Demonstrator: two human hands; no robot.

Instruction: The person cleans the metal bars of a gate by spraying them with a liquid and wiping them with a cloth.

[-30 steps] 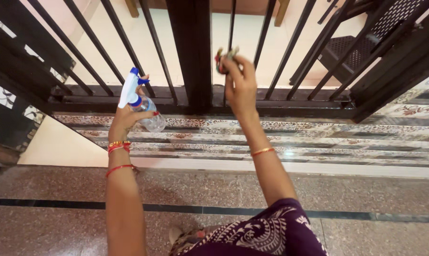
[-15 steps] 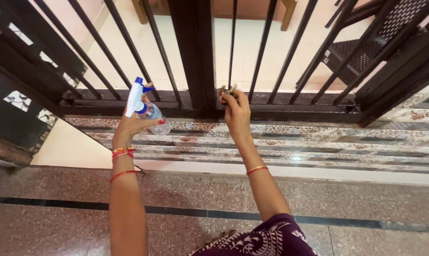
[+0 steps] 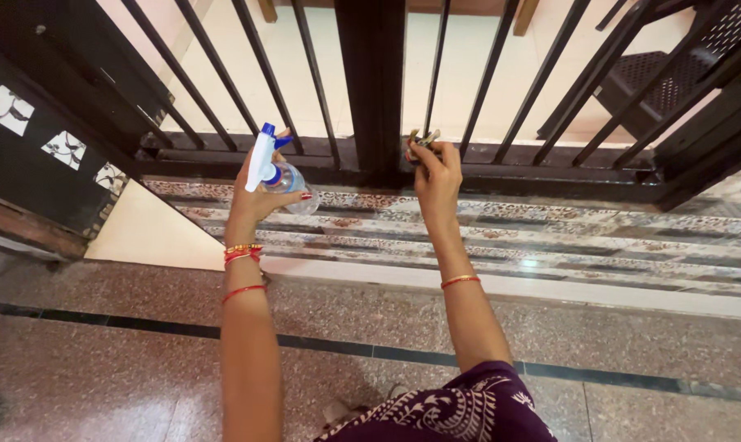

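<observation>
The left hand [image 3: 260, 196] grips a clear spray bottle [image 3: 274, 172] near the black gate [image 3: 370, 90]; the right hand [image 3: 436, 176] pinches what seems a small cloth [image 3: 420, 141] against the gate's bottom rail, with wiping apparently unfinished.

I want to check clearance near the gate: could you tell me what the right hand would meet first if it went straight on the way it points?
Probably the black gate's bottom rail: the right hand, holding a small cloth, points at it, though depth is unclear.
</observation>
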